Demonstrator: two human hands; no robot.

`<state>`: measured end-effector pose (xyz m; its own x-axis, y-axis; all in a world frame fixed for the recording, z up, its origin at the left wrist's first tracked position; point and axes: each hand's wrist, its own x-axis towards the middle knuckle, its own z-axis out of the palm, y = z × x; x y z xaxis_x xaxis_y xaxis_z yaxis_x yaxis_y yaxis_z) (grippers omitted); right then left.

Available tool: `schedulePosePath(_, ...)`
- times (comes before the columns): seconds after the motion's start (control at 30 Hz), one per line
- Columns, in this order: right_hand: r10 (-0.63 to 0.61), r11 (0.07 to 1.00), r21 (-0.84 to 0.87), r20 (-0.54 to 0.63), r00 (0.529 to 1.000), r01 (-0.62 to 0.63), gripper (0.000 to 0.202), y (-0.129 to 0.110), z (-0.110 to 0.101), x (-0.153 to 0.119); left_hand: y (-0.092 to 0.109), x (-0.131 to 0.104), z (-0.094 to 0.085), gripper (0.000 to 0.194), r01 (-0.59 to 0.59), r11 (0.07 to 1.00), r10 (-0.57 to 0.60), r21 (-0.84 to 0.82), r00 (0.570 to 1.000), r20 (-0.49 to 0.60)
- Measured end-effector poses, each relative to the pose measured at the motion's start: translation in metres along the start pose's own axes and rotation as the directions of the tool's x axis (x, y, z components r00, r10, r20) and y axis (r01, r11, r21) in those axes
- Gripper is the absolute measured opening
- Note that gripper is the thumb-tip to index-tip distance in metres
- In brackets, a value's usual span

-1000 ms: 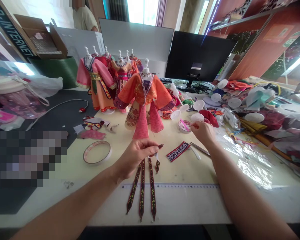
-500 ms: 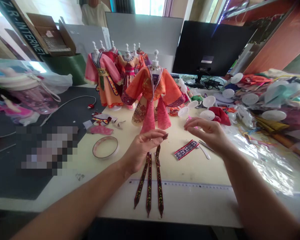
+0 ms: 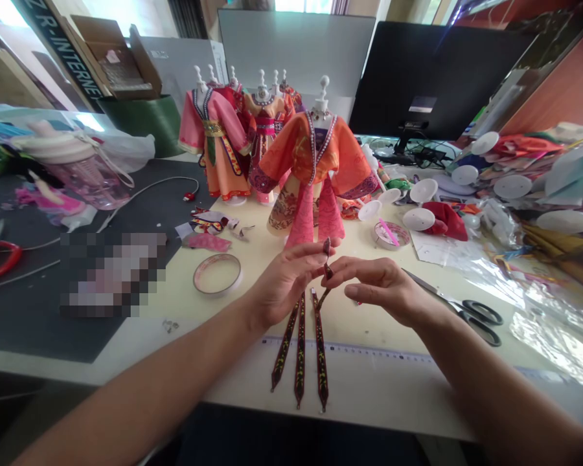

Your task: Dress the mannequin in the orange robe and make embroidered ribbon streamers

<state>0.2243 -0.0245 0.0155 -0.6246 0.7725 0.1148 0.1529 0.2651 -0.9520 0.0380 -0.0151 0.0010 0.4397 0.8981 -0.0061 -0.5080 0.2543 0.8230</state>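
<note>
My left hand is closed on the end of a narrow dark patterned ribbon, which rises from the tabletop. My right hand is beside it, fingertips touching the ribbon, thumb held apart. Below the hands lie several dark ribbons with yellow-green motifs and pointed ends, side by side across a clear ruler. Whether the lifted ribbon joins the right-hand one, I cannot tell. Just beyond my hands stands a small mannequin in an orange robe with pink hanging panels.
Black-handled scissors lie by my right wrist, a tape roll left of my left hand. More dressed mannequins stand behind, before a monitor. Fabric is heaped at right; red-handled cutters lie far left.
My right hand has moved left and down to the ribbon by my left hand. It now covers the blue-and-white trim strip. The view has shifted, showing the scissors' handles and the red-handled cutters more fully.
</note>
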Motion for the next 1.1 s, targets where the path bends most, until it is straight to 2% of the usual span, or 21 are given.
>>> schedulePosePath(0.17, 0.01, 0.995, -0.098, 0.008, 1.0, -0.01, 0.021, -0.007, -0.002, -0.002, 0.0, 0.002, -0.001, 0.007, -0.006, 1.0, 0.006, -0.011, 0.998, -0.067)
schedulePosePath(0.33, 0.049, 0.989, -0.143, 0.111, 0.993, -0.033, 0.023, -0.018, -0.007, -0.004, -0.005, 0.005, -0.003, 0.006, 0.017, 1.0, -0.013, 0.024, 0.992, -0.122)
schedulePosePath(0.47, 0.105, 0.988, -0.137, 0.237, 0.966, -0.074, 0.023, -0.02, -0.012, -0.006, -0.01, 0.007, -0.005, 0.011, 0.013, 0.992, 0.001, 0.125, 0.994, -0.113)
schedulePosePath(0.6, 0.181, 0.982, -0.088, 0.239, 0.954, -0.164, 0.023, -0.015, -0.012, -0.013, -0.015, 0.006, -0.004, 0.027, -0.037, 0.949, 0.07, 0.312, 0.993, -0.097)
schedulePosePath(0.67, 0.236, 0.97, -0.006, 0.229, 0.944, -0.241, 0.023, -0.009, -0.009, -0.02, -0.019, 0.005, -0.004, 0.036, -0.051, 0.879, 0.093, 0.473, 0.994, -0.064)
schedulePosePath(0.8, 0.332, 0.913, 0.163, 0.232, 0.914, -0.373, 0.022, 0.004, -0.001, -0.035, -0.028, 0.003, -0.003, 0.048, -0.109, 0.645, 0.16, 0.757, 0.987, 0.005)
schedulePosePath(0.97, 0.4, 0.832, 0.312, 0.236, 0.886, -0.459, 0.02, 0.013, 0.01, -0.046, -0.037, 0.003, -0.003, 0.047, -0.163, 0.434, 0.161, 0.886, 0.982, 0.101)
schedulePosePath(1.1, 0.47, 0.802, 0.307, 0.203, 0.859, -0.511, 0.021, 0.014, 0.017, -0.047, -0.043, 0.004, -0.005, 0.045, -0.215, 0.263, 0.17, 0.941, 0.97, 0.174)
